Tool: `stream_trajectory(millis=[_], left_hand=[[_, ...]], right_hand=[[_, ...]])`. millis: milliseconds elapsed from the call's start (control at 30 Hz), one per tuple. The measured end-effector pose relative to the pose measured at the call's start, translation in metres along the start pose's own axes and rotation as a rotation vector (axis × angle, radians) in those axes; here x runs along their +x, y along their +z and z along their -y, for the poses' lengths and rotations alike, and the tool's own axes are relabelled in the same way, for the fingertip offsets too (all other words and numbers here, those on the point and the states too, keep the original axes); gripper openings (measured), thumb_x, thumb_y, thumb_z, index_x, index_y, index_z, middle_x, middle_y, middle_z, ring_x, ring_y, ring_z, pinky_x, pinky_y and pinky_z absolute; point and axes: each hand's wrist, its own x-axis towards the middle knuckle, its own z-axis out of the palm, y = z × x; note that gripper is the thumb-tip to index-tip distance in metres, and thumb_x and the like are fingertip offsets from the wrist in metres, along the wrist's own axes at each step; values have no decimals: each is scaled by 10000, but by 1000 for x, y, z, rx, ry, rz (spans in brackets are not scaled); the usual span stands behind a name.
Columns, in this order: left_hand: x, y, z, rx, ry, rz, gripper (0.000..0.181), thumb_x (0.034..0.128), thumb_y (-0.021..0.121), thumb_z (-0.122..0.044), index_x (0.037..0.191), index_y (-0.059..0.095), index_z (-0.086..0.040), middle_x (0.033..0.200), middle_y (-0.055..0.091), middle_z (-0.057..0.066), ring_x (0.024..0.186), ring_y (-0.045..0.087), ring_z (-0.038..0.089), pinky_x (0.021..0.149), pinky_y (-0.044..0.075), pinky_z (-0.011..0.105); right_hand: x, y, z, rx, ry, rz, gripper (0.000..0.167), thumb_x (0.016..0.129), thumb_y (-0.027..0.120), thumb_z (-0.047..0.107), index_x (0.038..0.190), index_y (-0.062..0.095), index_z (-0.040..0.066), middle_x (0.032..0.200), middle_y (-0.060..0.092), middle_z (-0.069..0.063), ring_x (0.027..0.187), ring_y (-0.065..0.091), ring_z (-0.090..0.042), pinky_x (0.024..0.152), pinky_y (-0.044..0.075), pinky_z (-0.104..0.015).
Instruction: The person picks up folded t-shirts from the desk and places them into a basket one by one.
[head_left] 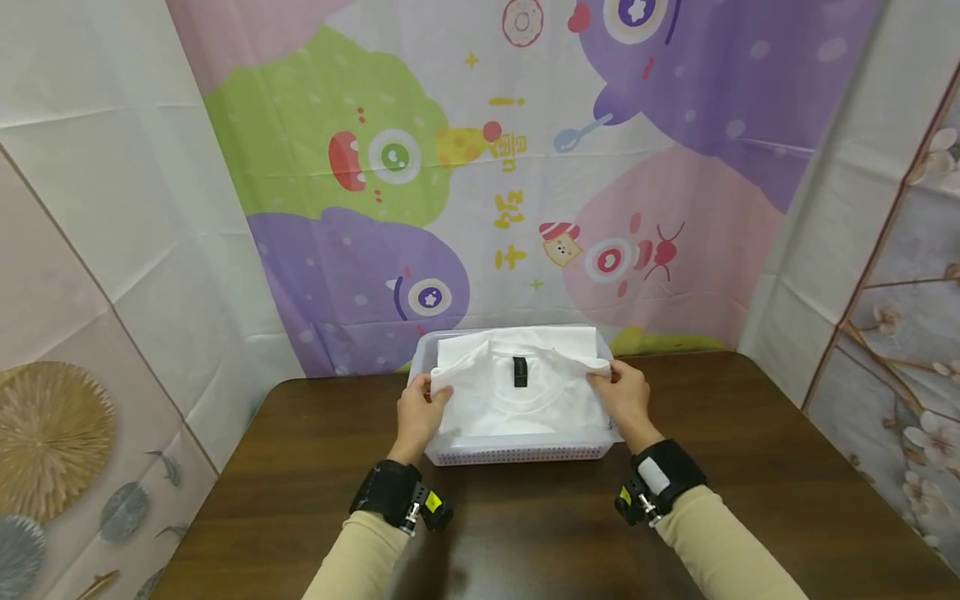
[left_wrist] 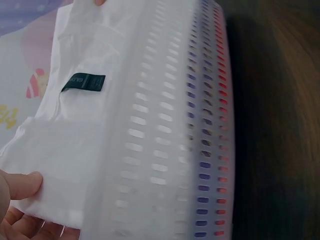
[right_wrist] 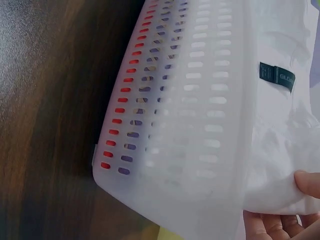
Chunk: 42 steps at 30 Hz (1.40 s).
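A folded white T-shirt with a dark neck label lies in the top of a white plastic basket. My left hand pinches the shirt's left edge, thumb on top and fingers beneath, as the left wrist view also shows. On the opposite side my right hand holds the right edge the same way, with its thumb over the fabric. Red and purple things show through the slots in the basket's lower wall; their kind is hidden. Behind the collar lies more white fabric.
The basket stands near the back edge of a dark wooden table. A cloth with cartoon monsters hangs behind it. Patterned cloths hang on both sides. A small camera is strapped to each wrist.
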Motion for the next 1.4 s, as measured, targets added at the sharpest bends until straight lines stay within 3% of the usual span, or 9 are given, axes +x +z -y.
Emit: stream_trajectory(millis=[367,567,900,1167,1400], left_hand=[[0,15,12,38,3,-15,272,834,694,-86,1063,641,51,972,713,225,864,664,316,735,522,364],[-1,17,13,19,-2,-11,268,841,670,-69,1069,630,67,957,707,236,848,656,313,716,518,340],[3,22,15,6,-25,-18,242,845,637,-49,1059,632,62,952,708,221,849,662,299,708,513,307],[4,22,17,21,-56,-38,209,832,581,-26,1023,638,36,994,694,207,921,651,315,833,510,404],[3,18,16,46,-18,-29,218,824,573,-5,1025,637,50,1013,689,226,954,641,346,866,501,444]], right_hand=[[-2,14,-4,-34,-28,-1,333,874,645,210,1132,659,0,1080,678,-244,986,596,-358,751,439,-340],[-3,21,-11,-44,-28,-12,321,874,646,204,1108,658,-15,1098,679,-248,1026,608,-382,844,465,-435],[-1,27,-17,-65,-88,-32,319,857,625,148,1106,656,-48,1038,689,-261,988,634,-384,863,478,-445],[-2,25,-17,-143,-88,51,392,901,599,188,1189,595,-77,1188,645,-277,1122,598,-407,973,451,-493],[-2,21,-15,-218,-108,103,431,908,580,217,1202,568,-98,1228,612,-303,1156,571,-435,978,452,-506]])
